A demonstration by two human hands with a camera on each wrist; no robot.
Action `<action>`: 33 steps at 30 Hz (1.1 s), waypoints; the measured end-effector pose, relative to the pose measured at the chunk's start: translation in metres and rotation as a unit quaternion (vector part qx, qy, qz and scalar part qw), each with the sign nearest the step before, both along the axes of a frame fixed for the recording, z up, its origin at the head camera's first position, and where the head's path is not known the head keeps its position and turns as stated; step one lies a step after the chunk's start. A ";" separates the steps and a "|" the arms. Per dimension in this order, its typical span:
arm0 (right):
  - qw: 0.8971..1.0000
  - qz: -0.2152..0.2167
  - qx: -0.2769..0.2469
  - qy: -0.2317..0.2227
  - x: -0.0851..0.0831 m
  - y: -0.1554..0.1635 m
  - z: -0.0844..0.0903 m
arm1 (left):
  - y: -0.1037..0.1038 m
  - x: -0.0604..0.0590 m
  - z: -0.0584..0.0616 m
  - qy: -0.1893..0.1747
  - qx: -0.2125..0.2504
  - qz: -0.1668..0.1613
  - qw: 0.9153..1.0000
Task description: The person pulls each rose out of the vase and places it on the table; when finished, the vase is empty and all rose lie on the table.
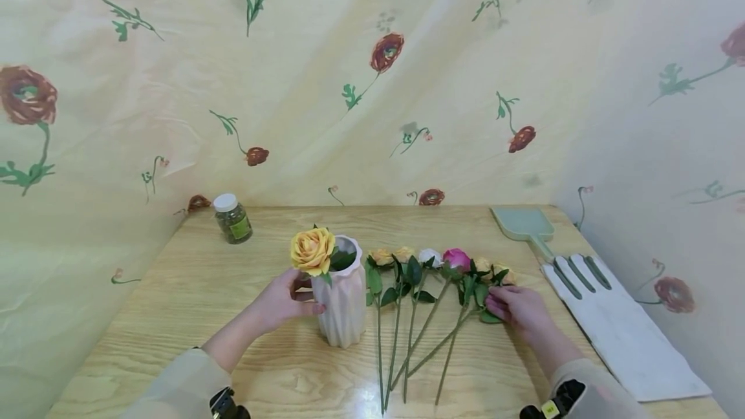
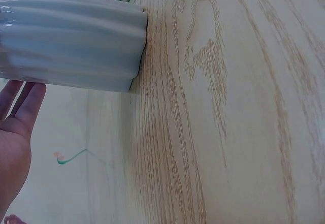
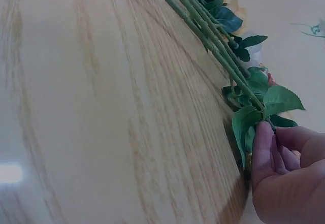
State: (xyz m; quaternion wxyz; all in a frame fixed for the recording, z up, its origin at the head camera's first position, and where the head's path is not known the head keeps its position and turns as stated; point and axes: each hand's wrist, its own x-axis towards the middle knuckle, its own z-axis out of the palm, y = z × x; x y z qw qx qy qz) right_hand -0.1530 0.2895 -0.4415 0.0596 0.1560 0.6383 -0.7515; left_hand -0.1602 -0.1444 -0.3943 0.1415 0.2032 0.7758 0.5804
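A white fluted vase (image 1: pixel 342 306) stands upright on the table, with one yellow rose (image 1: pixel 313 251) leaning out over its left rim. My left hand (image 1: pixel 285 302) holds the vase from its left side, the thumb across the front; the left wrist view shows fingertips (image 2: pixel 33 94) against its wall. To the right of the vase, several artificial roses lie in a row, among them a white one (image 1: pixel 430 257) and a pink one (image 1: pixel 456 260). At the row's right end my right hand (image 1: pixel 520 309) pinches the leafy stem (image 3: pixel 263 113) of a yellow rose (image 1: pixel 505 275) between thumb and fingers.
At the back left stands a jar (image 1: pixel 234 222) with a white lid. A pale green dustpan-shaped tool (image 1: pixel 526 222) lies at the back right. Beside it, a white cloth (image 1: pixel 634 341) with green stripes spreads along the right edge. Flower-printed fabric hangs behind the table (image 1: pixel 192 315).
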 end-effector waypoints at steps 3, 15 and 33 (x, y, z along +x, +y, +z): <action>1.000 -0.006 0.013 -0.002 -0.002 -0.002 -0.001 | 0.001 0.001 0.001 -0.002 -0.001 0.003 1.000; 0.990 -0.016 0.135 -0.024 0.002 0.001 0.004 | 0.001 0.002 -0.001 -0.004 -0.005 0.006 1.000; 0.985 0.032 0.165 0.040 0.006 -0.011 0.038 | 0.002 0.004 0.001 -0.001 -0.005 0.005 1.000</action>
